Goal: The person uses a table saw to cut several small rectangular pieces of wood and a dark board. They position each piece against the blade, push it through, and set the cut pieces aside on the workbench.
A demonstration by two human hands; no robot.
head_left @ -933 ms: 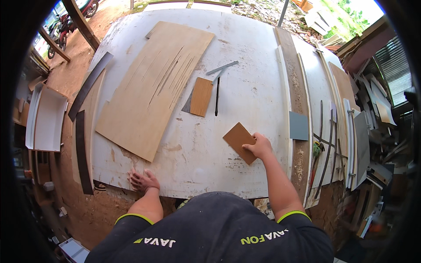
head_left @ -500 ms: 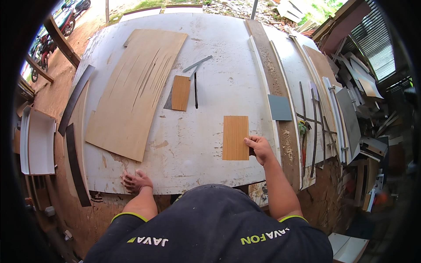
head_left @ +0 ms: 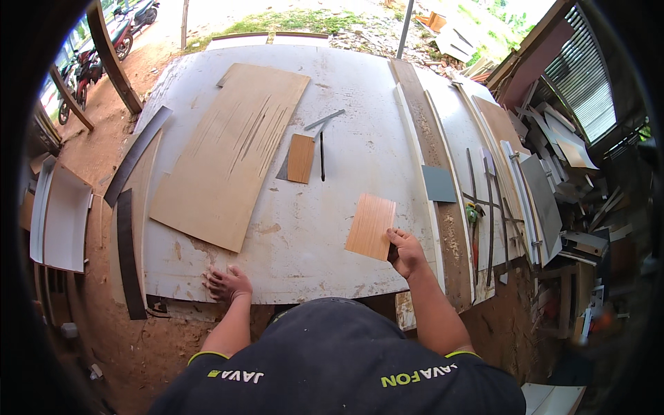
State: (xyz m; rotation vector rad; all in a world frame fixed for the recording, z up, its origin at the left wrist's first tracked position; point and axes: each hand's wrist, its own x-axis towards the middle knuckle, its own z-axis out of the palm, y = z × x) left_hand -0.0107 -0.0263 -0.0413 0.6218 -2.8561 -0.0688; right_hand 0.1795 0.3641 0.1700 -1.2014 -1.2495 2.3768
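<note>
My right hand grips the right edge of a small orange-brown wood-grain panel over the white work surface. My left hand rests with spread fingers near the surface's front edge. Farther forward lie a large pale plywood sheet with streaks, a small brown panel over a dark grey piece, thin grey strips and a black strip or slot. A grey-blue square lies right of my held panel, on a long brown board.
Dark strips lie along the left side, beside a white open box. To the right are long strips, an orange-handled tool and piled offcuts. Posts and motorbikes stand at the back left.
The panel in my right hand has turned from a slant to nearly upright in the picture and shows a lighter, grained face. My left hand stays at the edge. The view has shifted slightly.
</note>
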